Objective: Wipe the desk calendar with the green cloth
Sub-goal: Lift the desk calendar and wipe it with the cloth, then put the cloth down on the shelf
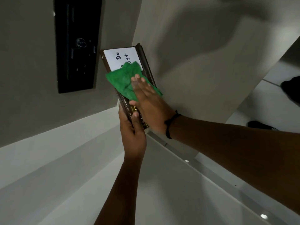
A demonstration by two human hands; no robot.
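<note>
The desk calendar (146, 65) is a dark brown frame with month names along one edge and a white "To Do List" card on its upper part. It is held up in front of a grey wall. My left hand (132, 132) grips its lower end from below, thumb on the front. My right hand (146, 101) lies flat on the calendar's face, fingers pressing the green cloth (121, 80) against it. The cloth covers the card's lower corner and the frame's middle.
A black panel (76, 44) with sockets and switches is mounted on the wall left of the calendar. A white ledge (56, 143) runs below the hands. Tiled floor (267, 88) and dark shoes (259, 125) show at the right.
</note>
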